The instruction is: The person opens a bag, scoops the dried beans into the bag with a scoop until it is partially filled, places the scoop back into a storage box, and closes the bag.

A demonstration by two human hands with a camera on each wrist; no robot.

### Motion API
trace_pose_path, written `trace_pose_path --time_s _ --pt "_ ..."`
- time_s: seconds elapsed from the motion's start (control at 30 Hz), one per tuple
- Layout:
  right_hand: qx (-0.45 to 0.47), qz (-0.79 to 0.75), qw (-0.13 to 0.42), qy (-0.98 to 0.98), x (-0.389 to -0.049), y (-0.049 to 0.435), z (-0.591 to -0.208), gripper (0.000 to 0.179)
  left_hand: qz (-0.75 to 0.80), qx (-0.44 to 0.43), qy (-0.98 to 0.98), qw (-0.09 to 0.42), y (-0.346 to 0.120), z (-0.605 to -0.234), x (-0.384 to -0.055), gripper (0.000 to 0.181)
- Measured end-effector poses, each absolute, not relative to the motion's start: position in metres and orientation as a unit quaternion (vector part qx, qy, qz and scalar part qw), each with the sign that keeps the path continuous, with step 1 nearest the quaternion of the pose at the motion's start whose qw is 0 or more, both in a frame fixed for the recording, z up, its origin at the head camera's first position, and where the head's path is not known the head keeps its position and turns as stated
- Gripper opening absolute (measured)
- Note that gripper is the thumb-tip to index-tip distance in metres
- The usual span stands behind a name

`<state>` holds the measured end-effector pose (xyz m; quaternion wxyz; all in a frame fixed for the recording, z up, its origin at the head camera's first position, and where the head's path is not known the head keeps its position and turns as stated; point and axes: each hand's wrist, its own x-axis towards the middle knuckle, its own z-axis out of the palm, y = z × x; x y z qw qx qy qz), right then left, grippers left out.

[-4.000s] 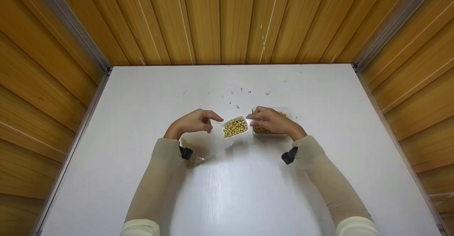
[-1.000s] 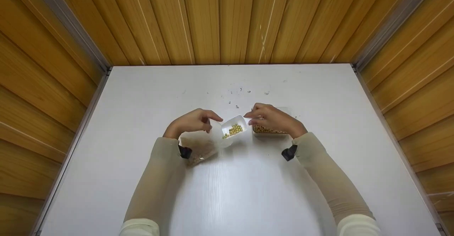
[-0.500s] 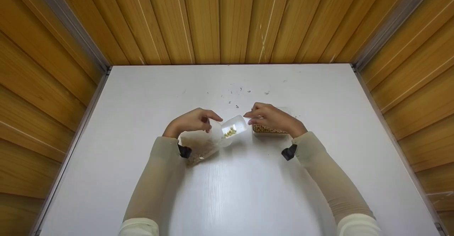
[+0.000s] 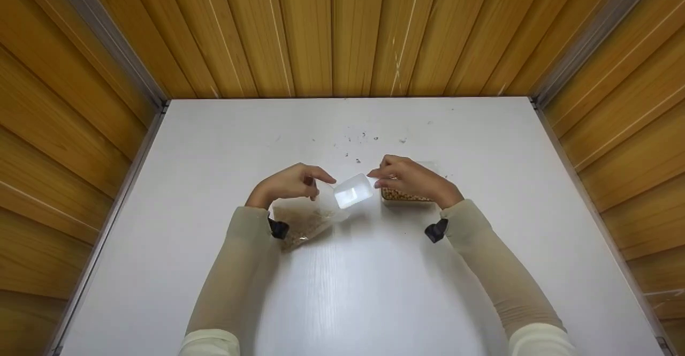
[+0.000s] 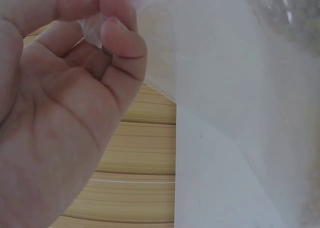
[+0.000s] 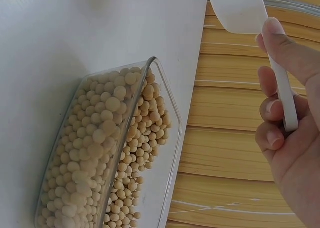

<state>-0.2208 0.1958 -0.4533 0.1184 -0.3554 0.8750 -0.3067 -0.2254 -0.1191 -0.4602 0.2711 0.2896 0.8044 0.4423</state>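
My right hand point(image 4: 409, 179) grips the handle of a white plastic scoop point(image 4: 354, 190), its thumb and fingers round the handle in the right wrist view. The scoop's bowl looks empty and tilts toward the mouth of a clear plastic bag point(image 4: 305, 219). My left hand point(image 4: 291, 183) pinches the bag's upper edge between thumb and fingers. Soybeans show in the bag's lower part. Beneath my right hand stands a clear rectangular container point(image 6: 167, 95) with soybeans point(image 6: 135, 153) in it; that hand partly hides it in the head view.
A white table point(image 4: 342, 302) lies under everything, with small dark marks point(image 4: 358, 160) beyond the hands. Wood-patterned panels point(image 4: 332, 35) enclose its back and sides.
The scoop was full of soybeans at first, then held only some, and its bowl now looks empty. The beans have slid into the bag. Both hands have stayed nearly in place.
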Motion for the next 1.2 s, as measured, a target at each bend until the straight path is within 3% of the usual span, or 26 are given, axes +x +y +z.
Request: trace_pose_path --time_s 1.2 --pt "-0.297 -0.372 0.105 0.873 -0.223 0.218 -0.458 0.034 0.458 0.278 0.797 0.279 -0.122 -0.461 -0.226 0.045"
